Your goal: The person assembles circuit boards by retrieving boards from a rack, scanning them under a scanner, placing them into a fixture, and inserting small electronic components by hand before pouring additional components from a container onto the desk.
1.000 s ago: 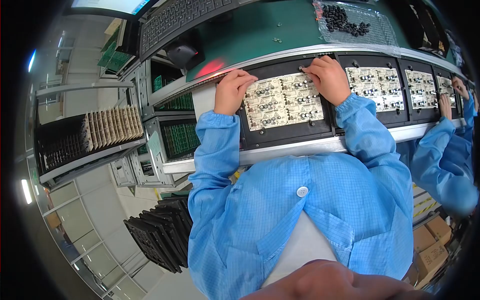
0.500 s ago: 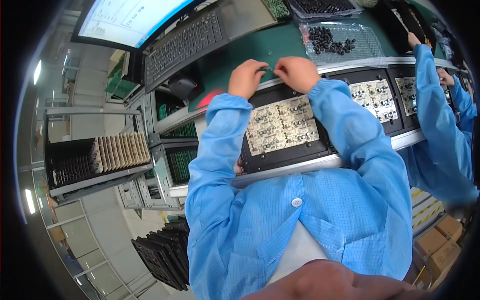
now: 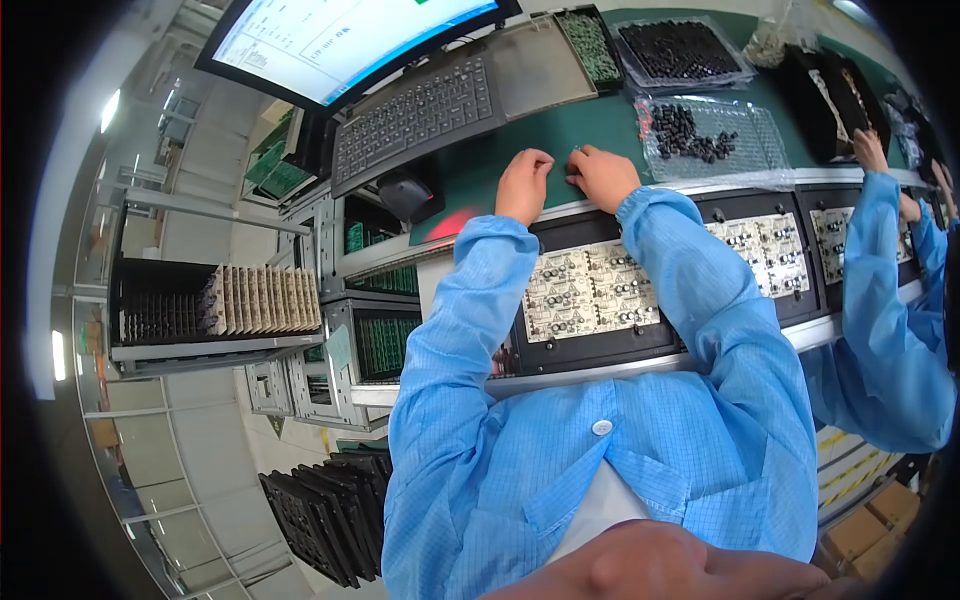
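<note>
My left hand (image 3: pixel 524 186) is held over the green mat (image 3: pixel 470 170), thumb and fingers pinched together. Close to its right, my right hand (image 3: pixel 603 180) has its fingers curled, the tips facing the left hand across a narrow gap. Whatever either hand holds is too small or hidden to make out. Just below the hands, toward my body, a pale circuit board (image 3: pixel 590 292) with small round parts sits in a black carrier (image 3: pixel 590 352). My right sleeve covers part of that carrier.
Black parts lie in a clear plastic tray (image 3: pixel 770 150) at the right; a fuller tray (image 3: pixel 680 50) stands behind. A keyboard (image 3: pixel 415 120), mouse (image 3: pixel 405 197) and monitor (image 3: pixel 350 45) are at the left. Another board (image 3: pixel 765 250) sits rightward, near a co-worker's sleeve (image 3: pixel 870 270).
The camera view has tilted, so the bench appears lower and further right. Both hands remain close together over the mat, the fingertips slightly further apart. The co-worker's arm has shifted a little.
</note>
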